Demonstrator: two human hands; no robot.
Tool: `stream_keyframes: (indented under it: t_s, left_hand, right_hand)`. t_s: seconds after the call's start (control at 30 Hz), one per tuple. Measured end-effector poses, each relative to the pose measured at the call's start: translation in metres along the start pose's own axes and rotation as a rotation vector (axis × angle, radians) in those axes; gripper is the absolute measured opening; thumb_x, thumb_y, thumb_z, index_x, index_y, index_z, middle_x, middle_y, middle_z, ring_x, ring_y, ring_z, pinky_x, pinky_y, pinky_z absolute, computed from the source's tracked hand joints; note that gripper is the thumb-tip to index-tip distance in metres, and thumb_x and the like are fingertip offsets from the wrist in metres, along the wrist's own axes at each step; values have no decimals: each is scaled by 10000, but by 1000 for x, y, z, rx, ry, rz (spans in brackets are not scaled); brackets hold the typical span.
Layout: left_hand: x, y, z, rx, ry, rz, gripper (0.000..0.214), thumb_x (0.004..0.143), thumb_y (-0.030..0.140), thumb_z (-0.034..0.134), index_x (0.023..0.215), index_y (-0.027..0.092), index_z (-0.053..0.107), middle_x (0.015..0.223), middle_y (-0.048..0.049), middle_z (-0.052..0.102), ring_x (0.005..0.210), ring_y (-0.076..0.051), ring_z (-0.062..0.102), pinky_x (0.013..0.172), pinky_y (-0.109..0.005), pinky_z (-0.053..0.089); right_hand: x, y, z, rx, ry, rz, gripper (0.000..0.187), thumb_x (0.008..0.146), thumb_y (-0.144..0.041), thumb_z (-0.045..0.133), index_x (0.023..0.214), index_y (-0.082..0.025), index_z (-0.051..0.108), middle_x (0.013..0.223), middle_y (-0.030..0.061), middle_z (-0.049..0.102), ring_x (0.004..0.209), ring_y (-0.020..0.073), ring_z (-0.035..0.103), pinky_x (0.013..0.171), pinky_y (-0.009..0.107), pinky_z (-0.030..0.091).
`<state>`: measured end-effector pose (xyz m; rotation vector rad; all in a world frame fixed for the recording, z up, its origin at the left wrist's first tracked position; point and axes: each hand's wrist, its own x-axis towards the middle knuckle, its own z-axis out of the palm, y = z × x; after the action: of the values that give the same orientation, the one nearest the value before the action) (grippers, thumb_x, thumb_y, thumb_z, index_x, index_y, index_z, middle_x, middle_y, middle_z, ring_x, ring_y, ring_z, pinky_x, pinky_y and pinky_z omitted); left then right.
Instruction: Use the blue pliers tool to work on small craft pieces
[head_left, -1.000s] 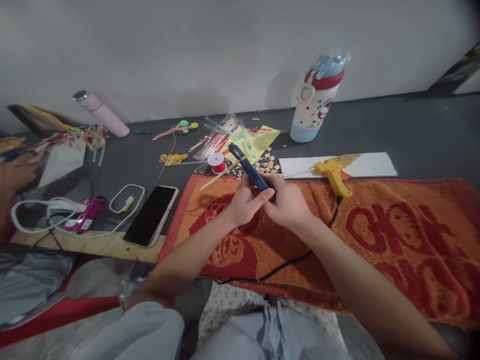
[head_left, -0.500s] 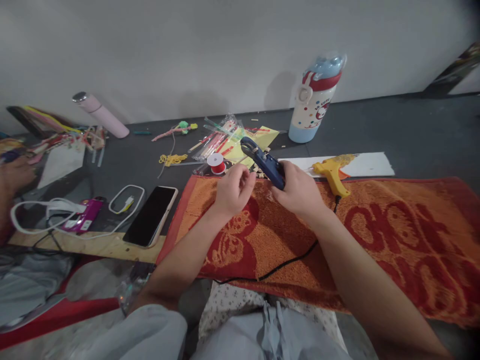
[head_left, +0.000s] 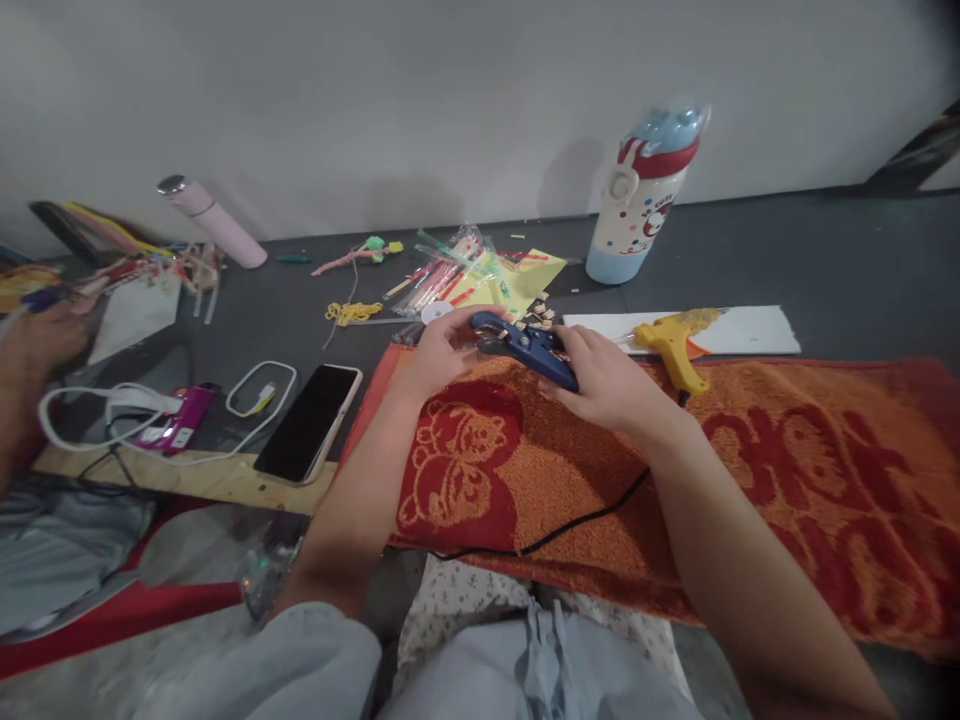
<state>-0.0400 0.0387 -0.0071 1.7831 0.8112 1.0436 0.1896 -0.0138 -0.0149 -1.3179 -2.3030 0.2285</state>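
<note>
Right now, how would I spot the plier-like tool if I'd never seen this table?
Find the orange towel along the near edge of the table. Over its far side, left of the yellow glue gun, the right hand holds the plier-like tool. Unlike the glue gun, it is dark blue, with a curved end pointing left.

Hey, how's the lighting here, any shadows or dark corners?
Head view: dim, soft light; a faint shadow on the wall beside the polka-dot bottle; a darker one on the orange towel below the right hand; top-right corner darkened.
</note>
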Motion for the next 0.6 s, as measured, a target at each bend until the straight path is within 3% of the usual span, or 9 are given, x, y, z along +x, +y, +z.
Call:
stream_keyframes:
  t_s: [0.33,0.6]
  left_hand:
    - [-3,11,3,-27,70,-41,321,642,269,790,929,163,694,925,-54,710,874,-164,675,847,-334,552]
    - [-4,16,2,-22,76,-51,305,647,306,789,902,163,704,915,-62,720,864,-172,680,819,-344,569]
  right_hand:
    - [-1,0,-3,28,-27,-45,561,842,-431,497,1294,-110,411,1163,207,587,1048,356,573,902,502,454]
    - [-1,0,-3,43,-56,-62,570,838,-427,499,1298,-105,403,1174,211,588,1048,351,579,893,485,461]
